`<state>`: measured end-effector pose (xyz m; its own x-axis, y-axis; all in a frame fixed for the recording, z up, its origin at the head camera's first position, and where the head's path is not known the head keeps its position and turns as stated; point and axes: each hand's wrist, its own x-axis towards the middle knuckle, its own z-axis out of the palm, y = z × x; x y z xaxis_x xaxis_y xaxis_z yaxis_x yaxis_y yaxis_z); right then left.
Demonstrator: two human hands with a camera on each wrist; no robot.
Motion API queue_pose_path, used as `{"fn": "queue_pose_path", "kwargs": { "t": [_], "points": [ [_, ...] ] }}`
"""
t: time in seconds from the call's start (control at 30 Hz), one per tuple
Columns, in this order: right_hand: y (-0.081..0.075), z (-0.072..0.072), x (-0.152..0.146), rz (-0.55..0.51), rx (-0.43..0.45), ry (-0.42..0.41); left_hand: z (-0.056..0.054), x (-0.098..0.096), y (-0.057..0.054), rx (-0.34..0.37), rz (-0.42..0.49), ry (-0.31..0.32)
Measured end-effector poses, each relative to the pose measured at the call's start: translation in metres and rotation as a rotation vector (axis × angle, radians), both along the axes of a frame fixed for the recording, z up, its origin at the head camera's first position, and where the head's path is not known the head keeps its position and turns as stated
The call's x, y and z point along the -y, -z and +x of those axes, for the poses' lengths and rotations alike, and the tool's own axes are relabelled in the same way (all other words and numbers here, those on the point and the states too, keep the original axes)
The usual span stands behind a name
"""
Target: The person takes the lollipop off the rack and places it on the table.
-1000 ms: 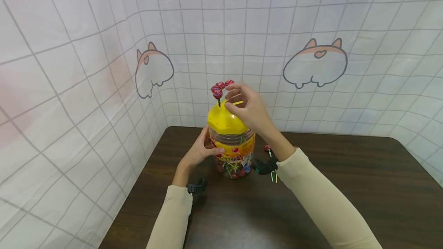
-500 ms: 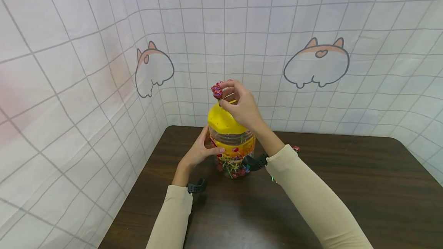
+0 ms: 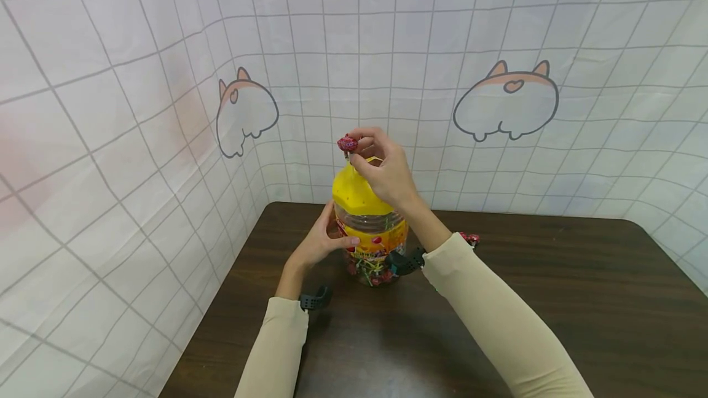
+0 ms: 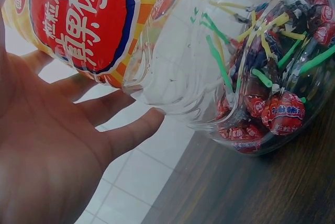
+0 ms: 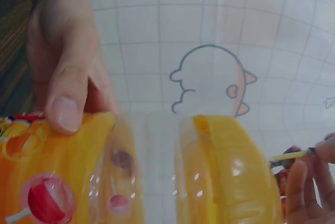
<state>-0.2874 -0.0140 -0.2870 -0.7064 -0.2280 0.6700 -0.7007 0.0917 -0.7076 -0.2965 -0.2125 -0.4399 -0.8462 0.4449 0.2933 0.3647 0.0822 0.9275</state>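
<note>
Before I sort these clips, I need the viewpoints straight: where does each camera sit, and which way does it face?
Head: worn on the head, facing forward and down at jar and table; left hand, right hand and sleeves show.
Left wrist: on that wrist, facing the jar's lower side and lollipops inside; left hand shows.
Right wrist: on that wrist, facing lid, jar and backdrop; both hands show.
Shared: head and right wrist both show lid and both hands.

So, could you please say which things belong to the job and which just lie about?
Belonging: candy jar, left hand holding it; yellow lid; red-wrapped lollipops above it, right hand at them.
Apparently lying about: other lollipops on the tabletop.
</note>
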Motion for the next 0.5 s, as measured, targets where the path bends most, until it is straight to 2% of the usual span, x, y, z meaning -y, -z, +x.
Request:
{"fn": "queue_pose_path", "kwargs": {
  "t": [0.17,0.5],
  "points": [
    [-0.002,0.005,0.000,-0.091,-0.029,-0.012,0.000,0.001,0.001,-0.006,-0.002,0.002],
    [-0.003,0.014,-0.012,-0.078,-0.015,0.024,0.001,0.000,0.000,-0.006,0.011,0.002]
  ]
}}
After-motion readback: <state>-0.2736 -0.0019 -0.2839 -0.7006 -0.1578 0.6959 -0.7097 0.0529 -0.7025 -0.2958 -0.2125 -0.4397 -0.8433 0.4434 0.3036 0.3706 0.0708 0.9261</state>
